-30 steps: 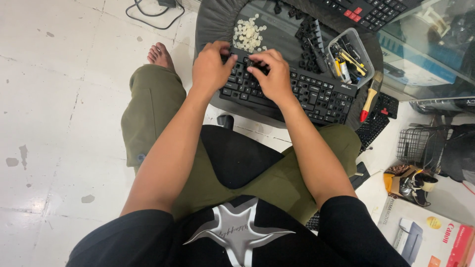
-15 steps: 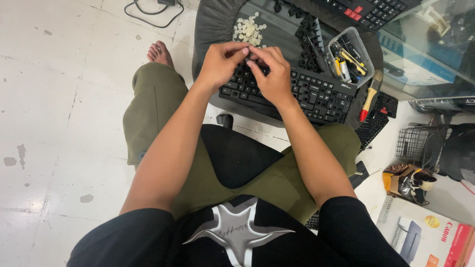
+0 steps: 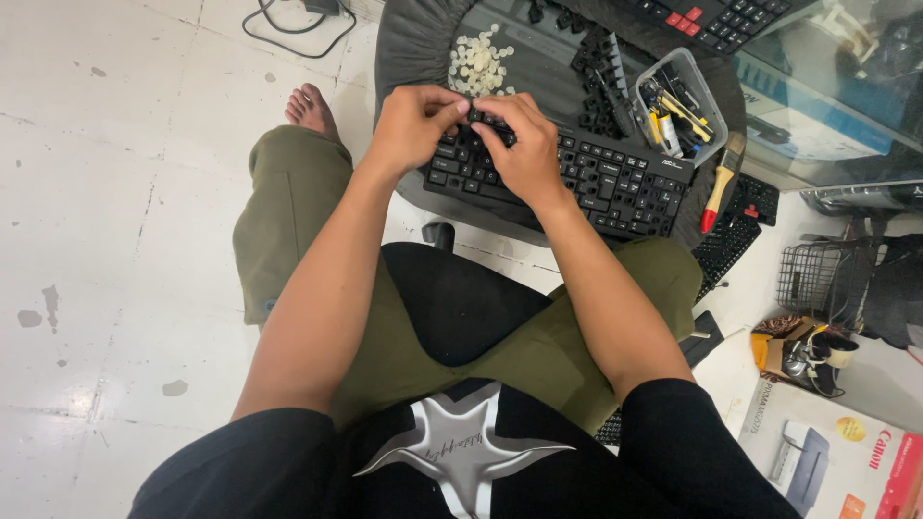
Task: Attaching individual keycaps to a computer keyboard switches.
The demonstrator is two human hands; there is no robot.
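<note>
The person is sitting on a black seat with both forearms reaching forward over olive-green trousers. The left hand (image 3: pixel 415 123) is curling its fingers in narrowly over the upper left corner of a black plastic computer keyboard (image 3: pixel 577 178), fingertips pressing down among the keys. The right hand (image 3: pixel 524 144) is lying just beside it, touching it at the fingertips, its fingers likewise bent in close and pinching at the same spot; whether a loose keycap is sitting between the fingers cannot be told, since the knuckles are hiding it. The keyboard is resting slantwise on the near edge of a round dark grey padded stool top (image 3: pixel 409 53), right in front of the person's knees. Behind the hands, a small heap of white rubber domes (image 3: pixel 476 65) is lying on the same surface, and a scatter of loose black keycaps (image 3: pixel 598 72) is lying to its right. Further right, a clear plastic tray of small tools (image 3: pixel 683 91) is standing beside the keyboard's far edge, and a paintbrush with a yellow and red handle (image 3: pixel 719 187) is hanging over the stool's rim. A bare foot (image 3: pixel 310 108) is resting on the white tiled floor (image 3: pixel 115 192).
</note>
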